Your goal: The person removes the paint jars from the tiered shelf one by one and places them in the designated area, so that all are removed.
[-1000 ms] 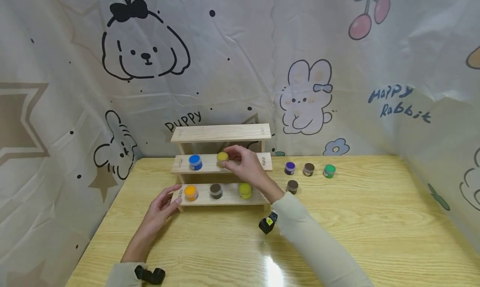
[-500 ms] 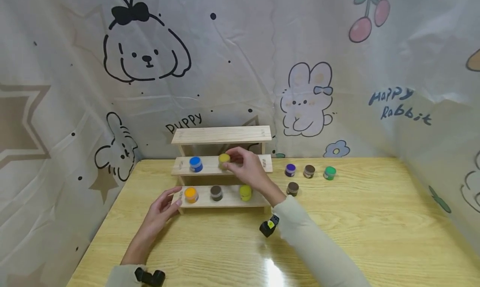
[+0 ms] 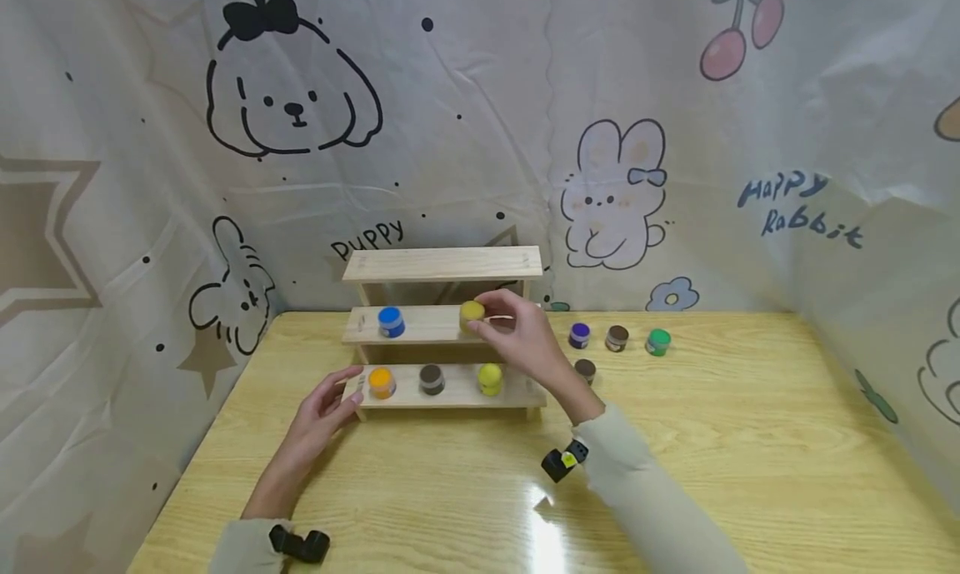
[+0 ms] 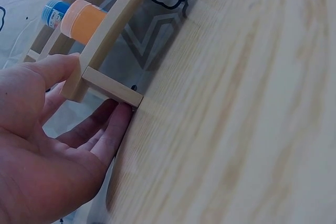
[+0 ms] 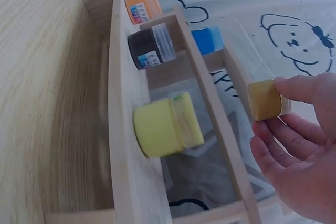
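Observation:
My right hand (image 3: 528, 341) pinches a dark yellow paint jar (image 3: 471, 313) between thumb and fingers, at the middle tier of a three-tier wooden shelf (image 3: 442, 264). In the right wrist view this jar (image 5: 264, 100) shows its side; whether its base touches the board I cannot tell. On the same tier, to the left, stands a blue paint jar (image 3: 391, 322). My left hand (image 4: 58, 145) holds the shelf's lower left corner, thumb on the board's end and fingers by the leg. The bottom tier bears an orange jar (image 3: 382, 382), a dark brown jar (image 3: 431, 380) and a bright yellow jar (image 3: 491, 379).
Right of the shelf, on the wooden table (image 3: 720, 441), stand a purple jar (image 3: 579, 335), a brown jar (image 3: 617, 338) and a green jar (image 3: 658, 341). Another brown jar (image 3: 585, 371) is partly behind my right wrist. A printed curtain (image 3: 480, 141) hangs behind.
My right hand has moved the dark yellow jar to the right along the middle tier, away from the blue jar. My left hand stays at the shelf's corner.

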`<state>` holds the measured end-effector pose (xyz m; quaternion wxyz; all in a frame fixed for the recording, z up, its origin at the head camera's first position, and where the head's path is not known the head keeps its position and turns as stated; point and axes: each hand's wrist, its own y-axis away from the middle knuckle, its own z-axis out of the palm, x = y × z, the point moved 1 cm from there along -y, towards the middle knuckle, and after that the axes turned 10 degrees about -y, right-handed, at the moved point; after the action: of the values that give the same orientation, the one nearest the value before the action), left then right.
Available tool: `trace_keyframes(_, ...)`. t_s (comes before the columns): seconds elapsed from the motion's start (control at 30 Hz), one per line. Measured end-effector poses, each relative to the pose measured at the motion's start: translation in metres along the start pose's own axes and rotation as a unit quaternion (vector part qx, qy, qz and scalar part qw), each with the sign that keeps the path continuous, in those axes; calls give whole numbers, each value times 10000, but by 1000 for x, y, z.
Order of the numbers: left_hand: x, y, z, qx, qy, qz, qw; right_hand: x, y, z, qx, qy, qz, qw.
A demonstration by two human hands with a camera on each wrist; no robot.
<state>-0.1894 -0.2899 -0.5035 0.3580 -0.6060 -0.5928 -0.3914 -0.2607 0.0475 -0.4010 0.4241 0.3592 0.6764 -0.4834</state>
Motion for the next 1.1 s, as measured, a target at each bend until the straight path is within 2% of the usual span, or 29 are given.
trace_keyframes(0.3, 1, 0, 2, 55, 242, 21, 9997, -10, 29, -34, 108, -385, -139, 9991)
trace_keyframes(0.47, 2, 3, -1, 195, 140, -27, 9997, -11, 45, -53, 161, -287, -168, 9993)
trace_keyframes(0.6, 1, 4, 3, 192, 239, -10, 9995, -10, 60, -70, 266, -147, -145, 9994)
trace_keyframes(0.8, 4, -3, 9, 122, 388, -36, 9992, -7, 80, -95, 577, -65, -213, 9981)
trace_keyframes(1.1, 3, 4, 3, 153, 375, -108, 9991, 0, 91, -113, 832, 93, -246, 9962)
